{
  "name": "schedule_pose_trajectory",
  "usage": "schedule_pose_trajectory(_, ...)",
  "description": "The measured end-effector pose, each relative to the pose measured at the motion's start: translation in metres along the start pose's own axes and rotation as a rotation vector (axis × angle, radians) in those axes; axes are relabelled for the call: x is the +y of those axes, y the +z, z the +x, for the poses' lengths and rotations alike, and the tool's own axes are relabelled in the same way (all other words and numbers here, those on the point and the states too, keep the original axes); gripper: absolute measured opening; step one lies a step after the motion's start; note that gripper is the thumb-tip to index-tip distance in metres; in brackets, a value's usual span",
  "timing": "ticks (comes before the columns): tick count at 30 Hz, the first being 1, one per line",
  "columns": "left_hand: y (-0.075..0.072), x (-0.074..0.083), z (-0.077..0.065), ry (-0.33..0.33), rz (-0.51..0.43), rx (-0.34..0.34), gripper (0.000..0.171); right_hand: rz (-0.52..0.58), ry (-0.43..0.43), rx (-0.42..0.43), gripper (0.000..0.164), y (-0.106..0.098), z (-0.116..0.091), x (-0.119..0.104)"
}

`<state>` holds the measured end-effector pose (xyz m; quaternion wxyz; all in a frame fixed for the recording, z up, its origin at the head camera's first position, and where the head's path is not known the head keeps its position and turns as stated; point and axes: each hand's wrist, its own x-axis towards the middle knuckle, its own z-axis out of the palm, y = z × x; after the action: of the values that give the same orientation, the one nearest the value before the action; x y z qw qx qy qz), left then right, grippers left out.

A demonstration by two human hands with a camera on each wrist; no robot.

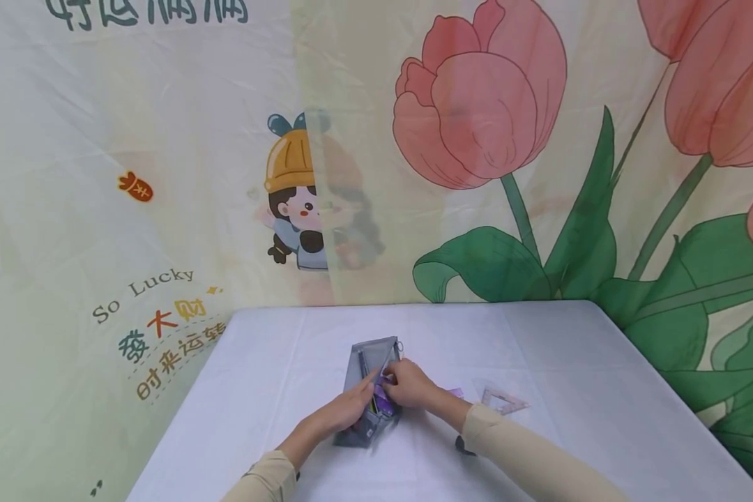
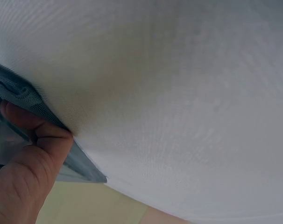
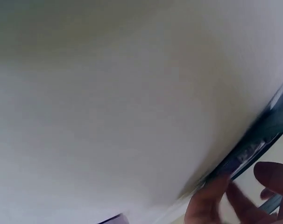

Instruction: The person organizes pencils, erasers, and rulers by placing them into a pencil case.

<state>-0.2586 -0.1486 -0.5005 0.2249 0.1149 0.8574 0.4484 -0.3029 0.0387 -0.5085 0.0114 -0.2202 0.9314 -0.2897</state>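
A grey-blue see-through zip pencil case [image 1: 346,438] lies slanted on the white table, with a purple item [image 1: 384,399] showing at its opening. My left hand [image 1: 348,406] grips the case's near left part; in the left wrist view, the thumb [image 2: 27,116] bends over the zipped edge. At the right side of the opening is my right hand [image 1: 412,383], fingers curled at the case's edge beside the purple item. The right wrist view shows those fingers [image 3: 208,200] at the rim, partly blurred. The case hides whatever else lies inside it.
Right of the case lie a clear triangular set square [image 1: 503,401] and a small purple piece [image 1: 457,392], partly behind the right forearm. A dark object [image 1: 463,446] peeks out beside the right sleeve. A printed curtain [image 1: 364,279] hangs at the table's far edge.
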Motion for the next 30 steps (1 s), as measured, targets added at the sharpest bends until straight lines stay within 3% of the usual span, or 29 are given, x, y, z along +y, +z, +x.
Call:
schedule_pose_trajectory(4,0.001,0.002,0.000,-0.008,-0.002,-0.004,0.056,-0.118,-0.056,0.080,0.031,0.000,-0.013,0.000)
schedule_pose_trajectory(12,-0.001,0.003,-0.001,-0.022,0.012,0.011,0.055,-0.156,-0.169,0.104,0.034,-0.009,-0.040,-0.007)
schedule_pose_trajectory(19,0.000,0.001,-0.002,-0.011,0.007,0.009,0.056,-0.298,-0.292,0.105,0.063,-0.020,-0.073,-0.002)
schedule_pose_trajectory(30,0.002,0.001,-0.001,0.006,0.031,0.035,0.056,-0.406,-0.246,0.069,0.089,-0.029,-0.106,0.020)
